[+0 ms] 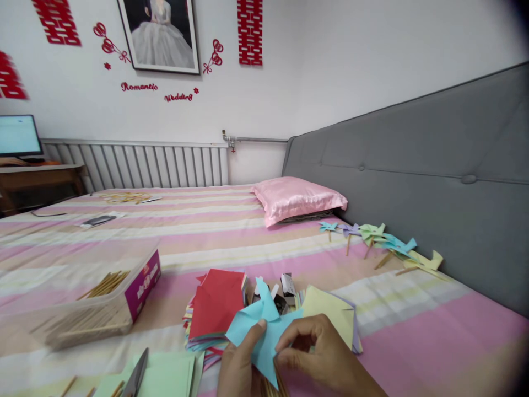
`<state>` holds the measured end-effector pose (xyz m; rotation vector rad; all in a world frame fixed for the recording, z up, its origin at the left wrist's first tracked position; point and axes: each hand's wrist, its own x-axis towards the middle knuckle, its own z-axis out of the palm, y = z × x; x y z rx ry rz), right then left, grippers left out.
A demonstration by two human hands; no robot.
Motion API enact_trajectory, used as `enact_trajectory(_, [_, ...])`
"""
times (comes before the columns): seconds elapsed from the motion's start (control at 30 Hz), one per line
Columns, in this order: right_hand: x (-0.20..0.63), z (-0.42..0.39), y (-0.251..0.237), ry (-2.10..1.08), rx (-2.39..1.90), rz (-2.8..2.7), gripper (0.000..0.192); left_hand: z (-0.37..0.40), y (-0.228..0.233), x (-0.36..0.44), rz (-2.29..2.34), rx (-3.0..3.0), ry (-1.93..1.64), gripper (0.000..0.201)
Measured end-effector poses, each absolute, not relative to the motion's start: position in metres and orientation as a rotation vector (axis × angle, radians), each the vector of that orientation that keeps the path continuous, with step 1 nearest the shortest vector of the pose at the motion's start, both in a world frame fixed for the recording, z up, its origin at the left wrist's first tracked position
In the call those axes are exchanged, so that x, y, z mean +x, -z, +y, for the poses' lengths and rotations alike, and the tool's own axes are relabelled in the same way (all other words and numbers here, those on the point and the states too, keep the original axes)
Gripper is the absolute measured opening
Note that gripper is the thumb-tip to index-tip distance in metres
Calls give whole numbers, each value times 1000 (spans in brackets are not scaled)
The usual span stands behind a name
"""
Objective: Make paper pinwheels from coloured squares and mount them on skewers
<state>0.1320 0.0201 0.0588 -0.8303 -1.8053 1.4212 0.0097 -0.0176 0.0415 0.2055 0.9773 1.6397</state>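
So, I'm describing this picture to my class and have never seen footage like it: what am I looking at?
There is no machine here, only a person's two bare hands. The single picture comes from a camera worn on that person's head, looking forward and down.

The left hand holds a folded light blue paper, thumb on top. The right hand has its fingertips at the paper's edge; whether they pinch it is hard to tell.

Beneath is a bed with a striped sheet. On it lie a red-topped paper stack, pale yellow paper, green paper with a dark blade over it, and a clear box holding thin sticks. Five paper pinwheels lie near the grey headboard.
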Motion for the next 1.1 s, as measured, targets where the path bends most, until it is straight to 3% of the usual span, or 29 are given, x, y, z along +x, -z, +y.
enact_trajectory(0.4, [119, 27, -36, -1390, -886, -1566, 28, -17, -37, 10, 1259, 532, -1780, 10])
enact_trajectory(0.63, [118, 28, -36, -1366, -947, -1469, 27, -16, -37, 13, 1345, 615, -1803, 19])
enact_trajectory(1.1, [120, 30, -35, -1272, -1001, -1530, 26, -16, -30, 14, 1456, 698, -1778, 15])
